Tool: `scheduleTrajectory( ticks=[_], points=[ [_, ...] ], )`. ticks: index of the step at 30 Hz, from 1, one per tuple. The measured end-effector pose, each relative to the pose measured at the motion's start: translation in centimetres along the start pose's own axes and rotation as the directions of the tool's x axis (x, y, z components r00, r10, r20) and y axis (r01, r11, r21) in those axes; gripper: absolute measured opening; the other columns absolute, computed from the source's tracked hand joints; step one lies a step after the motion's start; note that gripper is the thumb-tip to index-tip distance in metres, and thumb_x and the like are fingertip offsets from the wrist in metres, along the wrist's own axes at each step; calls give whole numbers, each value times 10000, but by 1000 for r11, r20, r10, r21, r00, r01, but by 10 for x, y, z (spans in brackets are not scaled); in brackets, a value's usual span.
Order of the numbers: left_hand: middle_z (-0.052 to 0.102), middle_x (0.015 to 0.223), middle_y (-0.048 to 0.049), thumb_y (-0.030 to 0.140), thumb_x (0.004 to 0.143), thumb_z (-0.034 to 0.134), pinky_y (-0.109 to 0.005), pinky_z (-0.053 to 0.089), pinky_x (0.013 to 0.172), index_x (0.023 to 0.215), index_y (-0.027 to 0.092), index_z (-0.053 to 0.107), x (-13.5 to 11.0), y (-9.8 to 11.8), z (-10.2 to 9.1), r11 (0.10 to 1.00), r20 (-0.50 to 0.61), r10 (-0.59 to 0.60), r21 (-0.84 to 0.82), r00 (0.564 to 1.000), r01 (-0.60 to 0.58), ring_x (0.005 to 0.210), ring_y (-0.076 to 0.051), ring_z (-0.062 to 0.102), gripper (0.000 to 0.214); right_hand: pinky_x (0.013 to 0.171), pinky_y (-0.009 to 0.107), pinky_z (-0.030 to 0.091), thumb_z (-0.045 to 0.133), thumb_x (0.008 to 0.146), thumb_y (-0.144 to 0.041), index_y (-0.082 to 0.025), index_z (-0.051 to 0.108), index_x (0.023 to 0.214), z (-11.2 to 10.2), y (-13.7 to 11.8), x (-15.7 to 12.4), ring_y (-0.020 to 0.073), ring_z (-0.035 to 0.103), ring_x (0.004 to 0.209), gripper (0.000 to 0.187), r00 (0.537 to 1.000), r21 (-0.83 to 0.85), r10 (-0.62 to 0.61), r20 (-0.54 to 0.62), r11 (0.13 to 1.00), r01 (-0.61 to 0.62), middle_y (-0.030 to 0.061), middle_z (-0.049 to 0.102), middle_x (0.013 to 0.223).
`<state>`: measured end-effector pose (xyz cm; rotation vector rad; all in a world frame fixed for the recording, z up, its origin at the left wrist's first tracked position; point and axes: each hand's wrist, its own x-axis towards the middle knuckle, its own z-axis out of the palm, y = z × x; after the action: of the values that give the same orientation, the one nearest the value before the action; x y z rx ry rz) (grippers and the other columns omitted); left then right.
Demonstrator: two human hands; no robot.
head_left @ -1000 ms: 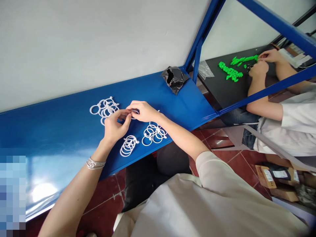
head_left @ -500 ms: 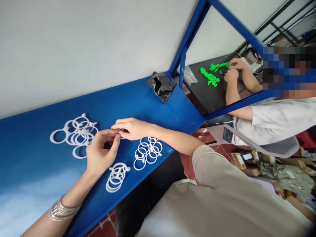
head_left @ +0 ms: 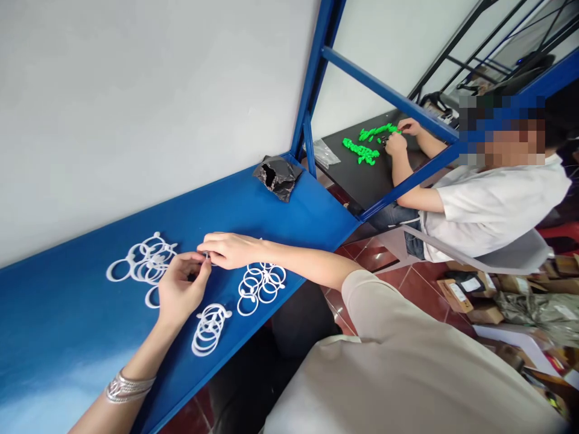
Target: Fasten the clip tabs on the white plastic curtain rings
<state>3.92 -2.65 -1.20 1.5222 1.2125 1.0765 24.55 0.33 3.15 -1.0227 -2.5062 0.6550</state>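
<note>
My left hand [head_left: 181, 284], with a silver bangle [head_left: 129, 388] on its wrist, and my right hand [head_left: 226, 251] meet above the blue metal shelf [head_left: 85, 319]. Between their fingertips they pinch a small white plastic piece [head_left: 207, 257], partly hidden by the fingers. A tangled cluster of white plastic rings [head_left: 143, 264] lies just left of my left hand. A second cluster [head_left: 261, 288] lies below my right forearm, and a smaller stack of rings [head_left: 208, 330] lies below my left hand.
A crumpled black plastic bag [head_left: 277, 178] sits at the shelf's far corner. Beyond a blue frame, a seated co-worker's hands [head_left: 395, 135] work among bright green pieces [head_left: 360, 150] on a black table [head_left: 357, 181]. Cardboard boxes [head_left: 456, 296] stand on the red tile floor [head_left: 418, 295].
The view has swung, bringing more of the co-worker into sight. My hands stay together, still pinching the small white piece, and the ring clusters lie where they were on the shelf.
</note>
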Motion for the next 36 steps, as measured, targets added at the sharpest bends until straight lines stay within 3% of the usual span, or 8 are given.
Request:
scheduleTrajectory(
  ticks=[6,13,17,20,23,25,28,36],
  points=[
    [680,754,31,495,757,945,-205,475,569,899,227,568,0,3,10,978,-50,5,-206,999,-15,592,-93,613,484,1060,448,585,520,1100,-33,-125,708,1114,11,-6,-1,265,648,1125,210,993,-33,-75,-87,997,72,173,722,1156],
    [646,767,34,444,858,919,-198,453,589,910,222,533,8,0,12,949,-16,57,-309,998,-59,634,-80,594,448,886,435,618,482,1065,-75,-150,703,1078,30,7,-2,267,645,945,235,948,-6,-92,-305,995,95,153,688,1042],
    [627,766,45,473,911,903,-191,482,581,916,217,538,3,0,10,944,-21,83,-318,996,-85,608,-65,581,446,827,389,620,474,1083,-99,-121,727,1312,32,3,-4,222,675,869,341,918,54,-17,-396,998,42,178,752,1153],
    [651,782,42,534,961,876,-196,528,570,977,221,564,2,1,9,931,-41,102,-348,994,-110,587,-66,610,442,801,368,616,539,1090,-167,-129,724,1416,25,6,-2,189,679,793,377,925,177,56,-376,984,12,141,796,1126],
    [731,844,16,536,966,890,-202,570,585,1058,232,582,3,4,9,935,-84,113,-327,990,-135,610,-76,666,443,795,358,592,615,1083,-264,-147,828,1168,16,12,-1,185,686,782,258,930,307,148,-336,951,-40,116,827,1025],
    [773,871,-1,544,976,884,-200,570,568,1083,235,590,3,5,9,944,-102,119,-295,988,-144,596,-77,677,439,750,348,578,681,1059,-352,-156,851,1076,11,15,-1,183,693,761,260,943,479,224,-245,874,-83,115,847,1007],
    [789,859,-12,573,982,872,-204,589,579,1065,223,629,4,6,8,952,-128,130,-261,983,-160,606,-87,707,434,682,329,569,758,1012,-453,-147,854,1155,6,17,1,179,710,739,350,960,726,269,-82,676,-128,99,851,965],
    [815,888,-62,613,956,879,-276,658,711,1008,190,803,10,0,6,964,-134,171,-182,976,-193,736,-138,765,433,455,242,406,817,1010,-481,-159,786,1173,-2,15,4,99,582,509,362,961,832,271,47,521,-188,-21,702,711]
  ],
)
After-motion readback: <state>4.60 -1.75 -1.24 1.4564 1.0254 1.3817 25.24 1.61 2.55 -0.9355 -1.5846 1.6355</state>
